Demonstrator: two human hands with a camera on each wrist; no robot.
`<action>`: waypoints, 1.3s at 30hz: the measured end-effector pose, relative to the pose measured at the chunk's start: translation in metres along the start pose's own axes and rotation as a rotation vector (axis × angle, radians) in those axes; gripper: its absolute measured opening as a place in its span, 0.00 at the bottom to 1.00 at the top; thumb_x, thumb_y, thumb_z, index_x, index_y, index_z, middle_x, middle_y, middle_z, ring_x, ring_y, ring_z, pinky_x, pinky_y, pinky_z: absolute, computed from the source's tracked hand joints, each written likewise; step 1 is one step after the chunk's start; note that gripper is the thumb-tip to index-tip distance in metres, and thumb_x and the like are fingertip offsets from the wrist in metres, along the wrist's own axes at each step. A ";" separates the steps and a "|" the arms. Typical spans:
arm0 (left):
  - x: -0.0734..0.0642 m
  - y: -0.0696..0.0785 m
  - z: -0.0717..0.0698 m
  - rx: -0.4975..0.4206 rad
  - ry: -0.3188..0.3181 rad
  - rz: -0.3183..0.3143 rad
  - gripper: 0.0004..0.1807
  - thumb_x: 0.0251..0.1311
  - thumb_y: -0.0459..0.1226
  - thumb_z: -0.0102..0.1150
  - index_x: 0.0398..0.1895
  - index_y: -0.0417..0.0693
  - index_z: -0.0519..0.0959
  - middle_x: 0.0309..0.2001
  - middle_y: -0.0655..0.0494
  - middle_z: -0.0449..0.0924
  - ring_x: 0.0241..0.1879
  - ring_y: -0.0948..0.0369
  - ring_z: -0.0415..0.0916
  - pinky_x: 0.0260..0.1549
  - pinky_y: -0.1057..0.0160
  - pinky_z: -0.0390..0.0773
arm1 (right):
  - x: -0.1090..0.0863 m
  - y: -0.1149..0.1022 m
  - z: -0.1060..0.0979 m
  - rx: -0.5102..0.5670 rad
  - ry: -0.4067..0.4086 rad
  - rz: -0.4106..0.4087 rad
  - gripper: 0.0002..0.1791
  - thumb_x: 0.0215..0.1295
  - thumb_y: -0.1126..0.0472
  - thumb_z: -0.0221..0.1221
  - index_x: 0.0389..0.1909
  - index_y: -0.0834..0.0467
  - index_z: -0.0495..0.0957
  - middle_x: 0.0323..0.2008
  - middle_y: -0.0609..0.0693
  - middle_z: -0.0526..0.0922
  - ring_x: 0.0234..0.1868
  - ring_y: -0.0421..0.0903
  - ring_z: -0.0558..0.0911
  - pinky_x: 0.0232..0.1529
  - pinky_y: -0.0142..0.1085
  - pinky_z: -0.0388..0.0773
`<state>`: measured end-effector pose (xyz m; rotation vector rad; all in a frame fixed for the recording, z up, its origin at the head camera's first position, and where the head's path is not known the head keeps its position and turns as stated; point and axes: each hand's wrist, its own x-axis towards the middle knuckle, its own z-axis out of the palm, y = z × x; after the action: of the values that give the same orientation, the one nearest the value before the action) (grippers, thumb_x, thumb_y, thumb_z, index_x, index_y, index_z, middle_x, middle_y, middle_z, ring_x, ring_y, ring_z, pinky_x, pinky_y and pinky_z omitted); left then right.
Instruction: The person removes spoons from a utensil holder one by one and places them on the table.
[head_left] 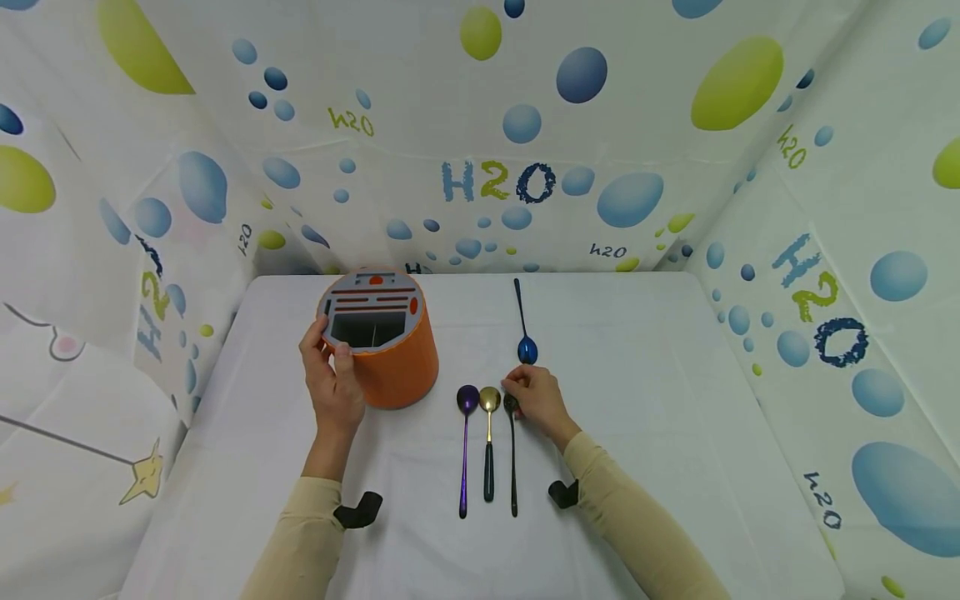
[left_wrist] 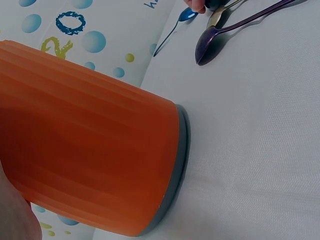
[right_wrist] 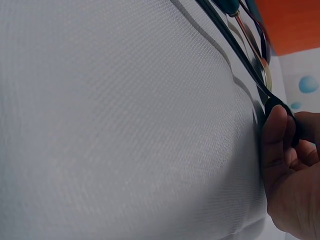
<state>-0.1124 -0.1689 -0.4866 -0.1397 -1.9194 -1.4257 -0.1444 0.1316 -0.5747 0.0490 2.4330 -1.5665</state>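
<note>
My left hand [head_left: 335, 387] grips the near left side of an orange utensil holder [head_left: 401, 367], a cylinder with a grey slotted top. In the left wrist view the orange wall [left_wrist: 95, 145] and its grey base fill the left side. My right hand [head_left: 542, 400] pinches the bowl of a black spoon [head_left: 513, 467], also seen as a dark handle [right_wrist: 227, 42] in the right wrist view. Left of it lie a gold spoon with a dark green handle [head_left: 489, 471] and a purple spoon [head_left: 464, 458]. A blue spoon [head_left: 527, 350] lies just beyond my right hand, its handle pointing away.
A white cloth [head_left: 637, 375] covers the table. Behind it and at both sides hang white sheets [head_left: 405, 92] printed with blue and green bubbles. A black wrist mount [head_left: 358, 510] sits on the left sleeve and another black mount [head_left: 563, 493] on the right.
</note>
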 end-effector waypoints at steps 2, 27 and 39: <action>-0.001 -0.010 0.000 0.004 0.003 0.003 0.27 0.78 0.37 0.43 0.73 0.32 0.59 0.70 0.34 0.67 0.67 0.54 0.67 0.69 0.64 0.65 | 0.000 -0.002 -0.001 -0.020 -0.002 -0.011 0.07 0.72 0.60 0.64 0.40 0.60 0.84 0.24 0.49 0.79 0.16 0.42 0.78 0.19 0.33 0.79; 0.007 0.009 -0.002 -0.019 0.000 -0.016 0.26 0.74 0.31 0.43 0.71 0.26 0.59 0.68 0.29 0.67 0.66 0.54 0.68 0.67 0.64 0.66 | 0.001 -0.009 -0.009 -0.432 0.033 -0.082 0.13 0.70 0.51 0.66 0.37 0.58 0.80 0.23 0.47 0.81 0.23 0.42 0.75 0.25 0.34 0.71; 0.010 0.010 -0.002 -0.021 -0.005 -0.009 0.25 0.73 0.30 0.43 0.70 0.26 0.60 0.67 0.28 0.67 0.66 0.55 0.68 0.67 0.64 0.66 | 0.000 -0.009 -0.009 -0.454 0.027 -0.092 0.14 0.71 0.49 0.65 0.36 0.57 0.80 0.23 0.46 0.81 0.22 0.42 0.74 0.24 0.34 0.70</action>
<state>-0.1134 -0.1701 -0.4725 -0.1455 -1.9121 -1.4528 -0.1475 0.1358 -0.5635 -0.1259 2.7839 -1.0131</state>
